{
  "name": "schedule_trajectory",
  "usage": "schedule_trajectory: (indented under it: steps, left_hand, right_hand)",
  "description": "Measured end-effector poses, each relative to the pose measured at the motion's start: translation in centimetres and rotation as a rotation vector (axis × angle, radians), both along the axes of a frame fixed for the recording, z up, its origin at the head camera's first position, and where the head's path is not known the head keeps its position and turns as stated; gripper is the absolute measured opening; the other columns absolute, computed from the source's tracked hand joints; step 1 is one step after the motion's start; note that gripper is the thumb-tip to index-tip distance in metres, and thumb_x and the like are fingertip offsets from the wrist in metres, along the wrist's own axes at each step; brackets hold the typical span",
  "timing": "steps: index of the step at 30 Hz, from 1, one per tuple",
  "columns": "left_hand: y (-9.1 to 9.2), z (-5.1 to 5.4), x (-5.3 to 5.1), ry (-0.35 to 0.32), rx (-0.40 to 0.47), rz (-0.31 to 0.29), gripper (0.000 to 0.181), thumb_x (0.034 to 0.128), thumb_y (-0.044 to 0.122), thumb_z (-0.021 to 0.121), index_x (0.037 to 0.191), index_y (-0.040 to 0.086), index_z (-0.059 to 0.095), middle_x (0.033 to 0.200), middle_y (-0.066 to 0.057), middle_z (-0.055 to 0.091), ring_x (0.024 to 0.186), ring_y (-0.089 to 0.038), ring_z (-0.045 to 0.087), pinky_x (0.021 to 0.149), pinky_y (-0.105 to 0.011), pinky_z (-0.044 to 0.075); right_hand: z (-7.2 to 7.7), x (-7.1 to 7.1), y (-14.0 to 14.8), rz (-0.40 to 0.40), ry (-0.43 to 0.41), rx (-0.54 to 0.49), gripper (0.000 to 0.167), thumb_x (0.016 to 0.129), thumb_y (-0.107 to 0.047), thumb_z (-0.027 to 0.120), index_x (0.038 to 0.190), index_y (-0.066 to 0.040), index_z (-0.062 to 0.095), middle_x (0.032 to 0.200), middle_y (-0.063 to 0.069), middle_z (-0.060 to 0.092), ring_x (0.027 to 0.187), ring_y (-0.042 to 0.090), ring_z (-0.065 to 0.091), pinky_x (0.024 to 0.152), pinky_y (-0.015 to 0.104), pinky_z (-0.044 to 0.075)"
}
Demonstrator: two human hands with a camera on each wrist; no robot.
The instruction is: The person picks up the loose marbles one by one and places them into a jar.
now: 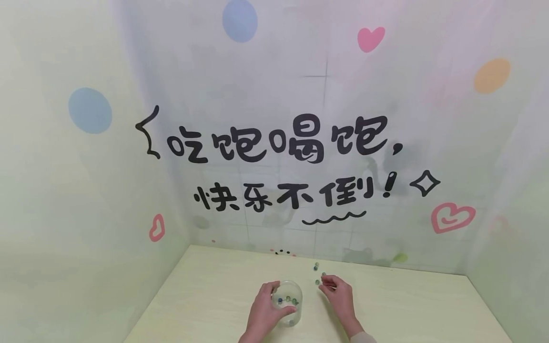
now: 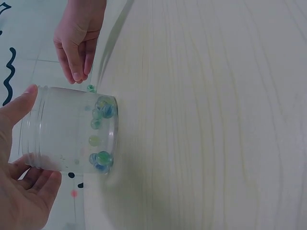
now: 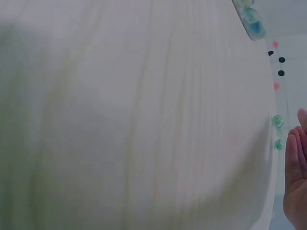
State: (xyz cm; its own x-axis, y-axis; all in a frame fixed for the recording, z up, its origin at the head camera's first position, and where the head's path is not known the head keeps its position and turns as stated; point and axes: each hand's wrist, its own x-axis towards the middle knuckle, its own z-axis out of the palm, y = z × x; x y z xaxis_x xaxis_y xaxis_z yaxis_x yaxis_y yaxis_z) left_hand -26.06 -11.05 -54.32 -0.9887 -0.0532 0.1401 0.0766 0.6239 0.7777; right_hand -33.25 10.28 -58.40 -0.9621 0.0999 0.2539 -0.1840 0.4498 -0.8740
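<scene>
My left hand (image 1: 267,312) grips a clear, round plastic jar (image 1: 285,288), fingers and thumb on opposite sides near its rim. Several green and blue glass marbles (image 2: 103,158) lie at the jar's bottom. To the right of the jar, my right hand (image 1: 341,294) reaches low over the table, thumb and fingertips near each other. No marble shows between them. Loose marbles (image 1: 317,282) lie on the table by those fingertips, and others (image 1: 316,267) sit a little farther back. In the right wrist view, loose marbles (image 3: 277,120) appear beside the fingers (image 3: 293,158).
The pale wood-grain table (image 1: 206,295) meets a printed wall covering (image 1: 274,85) at its back edge. Black lettering, hearts and coloured dots mark this covering. Similar pale walls (image 1: 64,190) stand at left and right.
</scene>
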Motion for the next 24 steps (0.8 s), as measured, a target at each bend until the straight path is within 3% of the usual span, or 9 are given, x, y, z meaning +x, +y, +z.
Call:
schedule_trajectory:
  steps: [14, 24]
  left_hand:
    - [-0.2, -0.1, -0.1, 0.0, -0.005, -0.012, 0.083, 0.0689, 0.045, 0.089, 0.132, 0.003, 0.054, 0.126, -0.012, 0.06, 0.116, -0.035, 0.061, 0.093, -0.05, 0.055]
    - [-0.1, 0.0, 0.0, 0.013, -0.015, -0.009, 0.083, 0.0687, 0.043, 0.089, 0.131, 0.002, 0.055, 0.124, -0.012, 0.06, 0.115, -0.035, 0.061, 0.092, -0.05, 0.055]
  right_hand:
    - [-0.7, -0.9, -0.3, -0.016, 0.0, 0.03, 0.024, 0.079, 0.002, 0.079, 0.101, 0.005, 0.072, 0.095, 0.018, 0.075, 0.081, 0.022, 0.072, 0.069, 0.02, 0.06]
    - [-0.6, -1.3, -0.5, -0.04, -0.014, 0.081, 0.026, 0.078, 0.001, 0.079, 0.102, 0.004, 0.071, 0.096, 0.018, 0.074, 0.083, 0.023, 0.071, 0.073, 0.027, 0.061]
